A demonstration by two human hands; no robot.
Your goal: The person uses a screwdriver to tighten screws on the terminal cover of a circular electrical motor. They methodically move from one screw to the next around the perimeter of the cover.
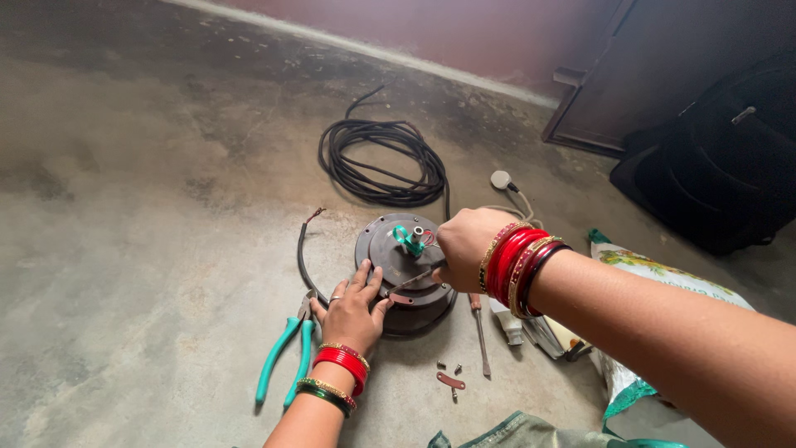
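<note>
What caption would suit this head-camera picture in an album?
Left hand steadies a round dark motor housing on the floor while the right hand works a tool on it.

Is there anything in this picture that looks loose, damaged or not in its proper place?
Yes. Small screws and a reddish metal strip lie loose on the floor beside the round motor housing. A short black cable left of the housing ends in bare wire strands.

A coiled black cable [381,162] lies on the concrete floor [141,224], green-handled pliers [286,357] nearby, loose screws [448,366] beside a small screwdriver [480,332], and a dark bag [721,158] behind.
</note>
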